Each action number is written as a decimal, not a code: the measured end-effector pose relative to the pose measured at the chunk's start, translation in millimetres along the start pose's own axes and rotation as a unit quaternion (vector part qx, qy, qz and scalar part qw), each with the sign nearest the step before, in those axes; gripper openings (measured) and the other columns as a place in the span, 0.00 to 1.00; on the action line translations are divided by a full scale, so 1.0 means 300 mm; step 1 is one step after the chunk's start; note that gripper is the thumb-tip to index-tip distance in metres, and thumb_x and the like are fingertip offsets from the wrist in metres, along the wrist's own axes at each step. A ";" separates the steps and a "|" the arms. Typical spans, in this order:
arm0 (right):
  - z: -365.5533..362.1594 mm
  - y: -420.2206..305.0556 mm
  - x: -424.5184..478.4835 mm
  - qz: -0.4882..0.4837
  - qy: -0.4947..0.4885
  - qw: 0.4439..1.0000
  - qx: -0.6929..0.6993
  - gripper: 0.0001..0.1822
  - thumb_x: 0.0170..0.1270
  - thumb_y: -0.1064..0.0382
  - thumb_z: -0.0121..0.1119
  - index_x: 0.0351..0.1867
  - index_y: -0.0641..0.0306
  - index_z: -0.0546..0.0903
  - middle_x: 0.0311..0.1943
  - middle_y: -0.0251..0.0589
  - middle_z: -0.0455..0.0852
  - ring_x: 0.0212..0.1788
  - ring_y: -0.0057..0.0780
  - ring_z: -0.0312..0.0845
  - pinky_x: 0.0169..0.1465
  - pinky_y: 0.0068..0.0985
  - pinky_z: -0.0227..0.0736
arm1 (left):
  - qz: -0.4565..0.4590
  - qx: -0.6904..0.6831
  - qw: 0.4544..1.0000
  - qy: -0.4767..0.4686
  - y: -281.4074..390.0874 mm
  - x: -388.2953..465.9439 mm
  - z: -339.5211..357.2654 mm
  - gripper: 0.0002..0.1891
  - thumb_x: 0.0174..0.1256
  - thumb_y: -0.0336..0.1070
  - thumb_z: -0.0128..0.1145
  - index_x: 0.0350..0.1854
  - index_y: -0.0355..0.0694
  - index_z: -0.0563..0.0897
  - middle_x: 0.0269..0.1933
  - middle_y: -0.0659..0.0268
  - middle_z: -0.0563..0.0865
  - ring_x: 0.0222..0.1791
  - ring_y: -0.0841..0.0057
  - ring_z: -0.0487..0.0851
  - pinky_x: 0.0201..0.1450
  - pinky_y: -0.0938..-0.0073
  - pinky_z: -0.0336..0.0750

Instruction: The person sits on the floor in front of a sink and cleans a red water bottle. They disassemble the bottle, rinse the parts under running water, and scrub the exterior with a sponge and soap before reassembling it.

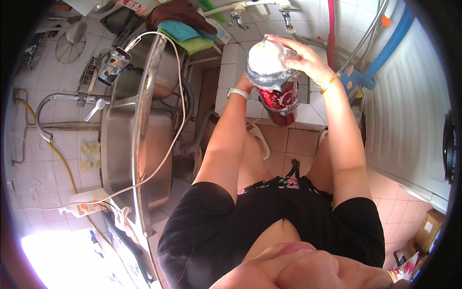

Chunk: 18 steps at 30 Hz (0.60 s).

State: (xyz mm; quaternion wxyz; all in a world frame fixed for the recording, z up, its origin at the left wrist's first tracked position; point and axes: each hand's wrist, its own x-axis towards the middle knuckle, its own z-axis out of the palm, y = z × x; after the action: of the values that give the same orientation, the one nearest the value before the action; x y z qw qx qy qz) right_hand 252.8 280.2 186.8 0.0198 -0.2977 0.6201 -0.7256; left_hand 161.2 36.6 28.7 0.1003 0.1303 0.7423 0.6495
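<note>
A shiny red cylindrical container (279,99) with grey bands and a round white top is tilted in front of me, above a white-tiled ledge. Soap suds cover its top and streak its red side. My left hand (245,83) holds it from the left, with the fingers hidden behind it. On the upper right, my right hand (306,59) touches the foamy top, fingers stretched over the far rim and thumb on the near face. White suds lie between thumb and fingers; whether they cover a cloth or sponge is not visible.
A steel double sink (144,155) with a curved faucet (61,97) stands at left. A phone (114,67) on a white cable (180,86) is above it. Folded cloths (184,30) lie near wall taps (287,21). The tiled ledge (229,86) is ahead, a white appliance (404,108) at right.
</note>
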 end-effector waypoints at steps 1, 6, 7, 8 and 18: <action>0.003 0.001 0.002 -0.007 0.004 1.000 -0.018 0.27 0.66 0.64 0.64 0.68 0.58 0.75 0.68 0.32 0.75 0.67 0.25 0.69 0.68 0.26 0.68 | 0.002 0.001 1.000 -0.003 0.002 0.003 0.000 0.25 0.58 0.36 0.70 0.58 0.34 0.81 0.57 0.57 0.86 0.56 0.72 0.83 0.60 0.71 0.75; 0.028 0.047 0.003 -0.010 0.103 0.990 -0.093 0.23 0.67 0.62 0.65 0.62 0.63 0.77 0.59 0.35 0.81 0.60 0.22 0.74 0.63 0.24 0.70 | 0.013 0.010 1.000 -0.006 0.002 0.003 0.005 0.24 0.58 0.36 0.70 0.57 0.34 0.82 0.56 0.56 0.86 0.56 0.72 0.83 0.60 0.71 0.75; 0.033 0.057 0.002 0.015 0.126 0.988 -0.087 0.22 0.67 0.61 0.64 0.61 0.64 0.77 0.57 0.35 0.81 0.59 0.22 0.74 0.62 0.24 0.70 | 0.014 0.013 1.000 -0.006 0.001 0.006 0.003 0.24 0.58 0.36 0.70 0.57 0.34 0.82 0.56 0.56 0.86 0.56 0.72 0.83 0.60 0.70 0.75; 0.032 0.071 0.006 0.017 0.143 0.986 -0.082 0.21 0.68 0.61 0.63 0.60 0.64 0.77 0.55 0.34 0.81 0.56 0.20 0.74 0.60 0.23 0.71 | 0.017 0.015 1.000 -0.007 -0.002 0.007 0.006 0.24 0.58 0.36 0.70 0.57 0.34 0.82 0.56 0.56 0.87 0.56 0.72 0.83 0.60 0.70 0.75; 0.152 -0.052 0.072 -0.080 0.122 0.926 -0.348 0.17 0.63 0.58 0.64 0.51 0.62 0.81 0.44 0.49 0.85 0.48 0.49 0.82 0.52 0.35 0.76 | 0.097 0.081 0.992 -0.006 -0.033 0.011 0.002 0.24 0.58 0.37 0.70 0.56 0.33 0.82 0.56 0.55 0.87 0.55 0.71 0.84 0.59 0.70 0.76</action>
State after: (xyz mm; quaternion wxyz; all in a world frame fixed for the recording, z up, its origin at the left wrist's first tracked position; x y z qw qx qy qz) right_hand 261.4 234.6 212.4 -0.2189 -0.2434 0.8054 -0.4941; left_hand 157.7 37.0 18.7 0.0303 0.2135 0.7759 0.5929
